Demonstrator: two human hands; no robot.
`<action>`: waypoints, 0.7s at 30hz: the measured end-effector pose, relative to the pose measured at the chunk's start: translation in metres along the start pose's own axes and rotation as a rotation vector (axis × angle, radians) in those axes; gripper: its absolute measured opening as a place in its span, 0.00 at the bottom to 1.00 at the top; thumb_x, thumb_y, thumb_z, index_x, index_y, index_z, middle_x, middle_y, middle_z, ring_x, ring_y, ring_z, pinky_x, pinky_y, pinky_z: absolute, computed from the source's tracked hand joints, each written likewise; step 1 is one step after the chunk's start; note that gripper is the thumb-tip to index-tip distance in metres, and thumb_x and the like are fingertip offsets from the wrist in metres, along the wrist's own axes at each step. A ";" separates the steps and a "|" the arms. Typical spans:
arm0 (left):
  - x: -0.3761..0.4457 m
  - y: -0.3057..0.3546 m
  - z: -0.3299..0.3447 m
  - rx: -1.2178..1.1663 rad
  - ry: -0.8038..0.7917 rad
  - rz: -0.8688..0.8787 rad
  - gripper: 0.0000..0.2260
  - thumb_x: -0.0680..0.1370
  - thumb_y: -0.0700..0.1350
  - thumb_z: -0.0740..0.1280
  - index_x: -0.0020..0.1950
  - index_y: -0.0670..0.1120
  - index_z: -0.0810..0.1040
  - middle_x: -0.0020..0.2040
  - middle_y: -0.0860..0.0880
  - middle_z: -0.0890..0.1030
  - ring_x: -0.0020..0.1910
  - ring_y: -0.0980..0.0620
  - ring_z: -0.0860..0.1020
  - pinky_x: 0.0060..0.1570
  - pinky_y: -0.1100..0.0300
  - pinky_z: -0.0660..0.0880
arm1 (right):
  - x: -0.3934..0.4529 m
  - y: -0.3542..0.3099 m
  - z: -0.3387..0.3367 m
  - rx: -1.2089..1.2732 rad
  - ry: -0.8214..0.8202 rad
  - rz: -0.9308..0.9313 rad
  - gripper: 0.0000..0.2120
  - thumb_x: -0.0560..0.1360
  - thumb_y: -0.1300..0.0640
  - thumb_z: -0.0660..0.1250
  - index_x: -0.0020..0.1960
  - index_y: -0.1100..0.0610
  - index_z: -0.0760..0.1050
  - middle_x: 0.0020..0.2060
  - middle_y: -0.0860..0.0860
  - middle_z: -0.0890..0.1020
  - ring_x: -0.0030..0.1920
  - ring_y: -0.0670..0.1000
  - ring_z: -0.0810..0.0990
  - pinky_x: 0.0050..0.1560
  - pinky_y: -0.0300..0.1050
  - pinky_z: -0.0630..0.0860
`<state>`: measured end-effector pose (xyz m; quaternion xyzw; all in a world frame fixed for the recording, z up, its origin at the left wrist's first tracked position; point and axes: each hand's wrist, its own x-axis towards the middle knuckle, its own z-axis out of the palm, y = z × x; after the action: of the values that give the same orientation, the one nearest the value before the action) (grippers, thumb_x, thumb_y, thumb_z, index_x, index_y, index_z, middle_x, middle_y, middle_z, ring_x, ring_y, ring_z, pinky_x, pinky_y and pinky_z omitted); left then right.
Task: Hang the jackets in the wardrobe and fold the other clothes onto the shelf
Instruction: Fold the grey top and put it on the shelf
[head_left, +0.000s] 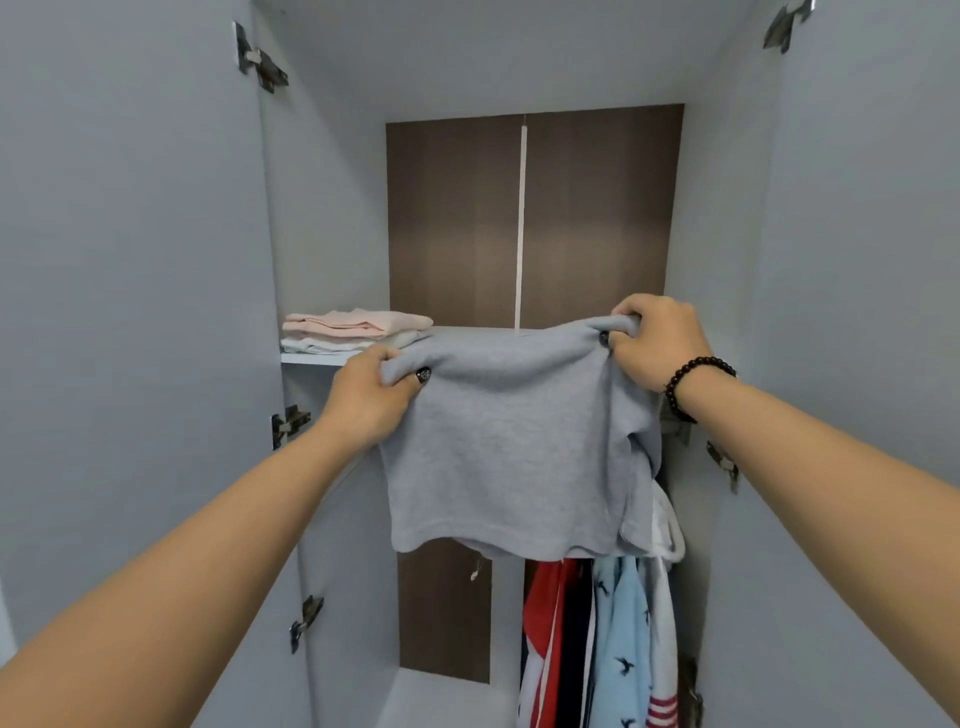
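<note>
A folded grey garment (514, 447) hangs in front of the open wardrobe, held up at shelf height. My left hand (366, 400) grips its upper left corner and my right hand (657, 343), with a dark bead bracelet on the wrist, grips its upper right corner. Behind its top edge runs the white shelf (317, 358). On the shelf's left end lies a small stack: a folded pink garment (358, 322) on top of a folded white one (337, 344). Below the grey garment, jackets (597, 644) in red, navy, light blue and white hang on the right side.
Both wardrobe doors stand open, the left door (130, 312) and the right door (872, 260), with metal hinges on each side. The back panel (519, 218) is dark brown. The lower left compartment (447, 696) has a white floor.
</note>
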<state>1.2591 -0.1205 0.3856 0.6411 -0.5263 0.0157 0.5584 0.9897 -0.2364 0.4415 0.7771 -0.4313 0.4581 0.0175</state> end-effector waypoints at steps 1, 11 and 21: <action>0.013 0.001 0.007 0.006 -0.006 0.030 0.08 0.75 0.46 0.69 0.37 0.54 0.73 0.34 0.60 0.77 0.37 0.61 0.73 0.33 0.64 0.65 | 0.011 0.006 0.001 -0.014 0.006 0.010 0.08 0.71 0.62 0.63 0.45 0.52 0.77 0.45 0.53 0.82 0.47 0.54 0.78 0.48 0.48 0.77; 0.215 0.032 0.094 0.386 0.000 0.228 0.06 0.76 0.48 0.68 0.47 0.50 0.72 0.49 0.46 0.78 0.51 0.41 0.76 0.49 0.52 0.71 | 0.107 0.061 0.032 -0.104 0.046 0.104 0.05 0.71 0.61 0.64 0.43 0.52 0.77 0.39 0.51 0.77 0.41 0.52 0.75 0.38 0.39 0.70; 0.349 0.056 0.256 0.616 -0.085 0.511 0.08 0.77 0.40 0.62 0.56 0.47 0.74 0.55 0.43 0.79 0.56 0.41 0.76 0.51 0.52 0.65 | 0.161 0.126 0.087 -0.303 -0.052 0.363 0.10 0.70 0.59 0.66 0.51 0.51 0.77 0.42 0.53 0.79 0.43 0.55 0.76 0.42 0.43 0.74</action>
<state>1.2311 -0.5272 0.5405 0.6272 -0.6620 0.2843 0.2958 0.9976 -0.4578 0.4621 0.6868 -0.6281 0.3636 0.0404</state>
